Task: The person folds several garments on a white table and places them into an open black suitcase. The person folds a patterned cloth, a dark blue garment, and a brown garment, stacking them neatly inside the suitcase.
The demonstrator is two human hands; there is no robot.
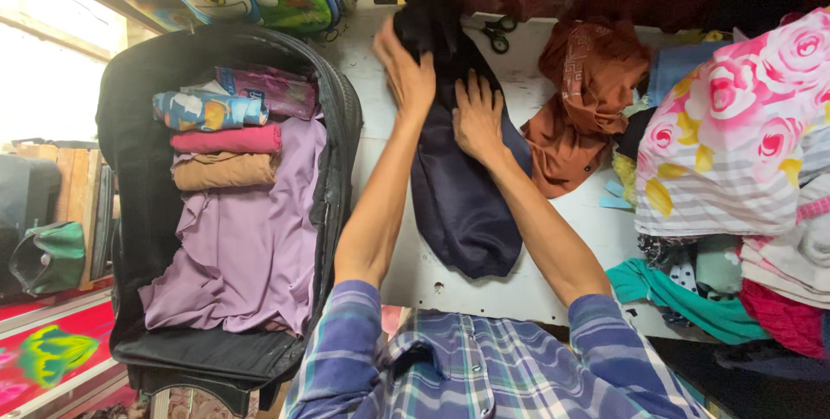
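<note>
Navy cloth is lying lengthwise on the white desk, stretching from under both hands back toward the person's chest. The left hand is pressing on its far end with fingers curled into the bunched dark fabric there; whether it is actually pinching a fold I cannot tell. The right hand is resting flat and open on the cloth just beside the left, fingers spread.

The cloth is looking soft, limp and light, with no stiffness to keep a shape, and its smooth weave is probably sliding easily on the desk. Taking it by a folded edge or the two far corners would likely serve better than grabbing the middle, which would only bunch.

Left of the left hand, an open suitcase is holding rolled clothes over a lilac garment. Right of the right hand, a rust scarf is crumpled, with scissors beyond the fingertips.
</note>
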